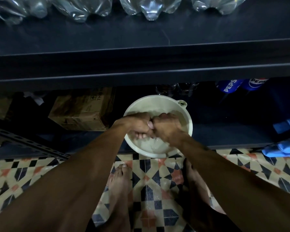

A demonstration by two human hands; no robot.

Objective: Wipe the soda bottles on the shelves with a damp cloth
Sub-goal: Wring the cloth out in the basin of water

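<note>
There are 2 hands [137, 125] [167, 128], 2 feet [120, 181] [193, 181], 1 basin [151, 98], 1 cardboard box [84, 109], 2 Pepsi bottles [229, 86] [256, 83].

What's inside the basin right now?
The left hand and right hand, clenched side by side, over cloudy water in the basin. Whatever they grip is covered by the fingers; no cloth shows.

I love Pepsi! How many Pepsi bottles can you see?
2. The left Pepsi bottle and the right Pepsi bottle sit side by side, upper right, just under the dark shelf edge. More may be hidden beneath it.
</note>
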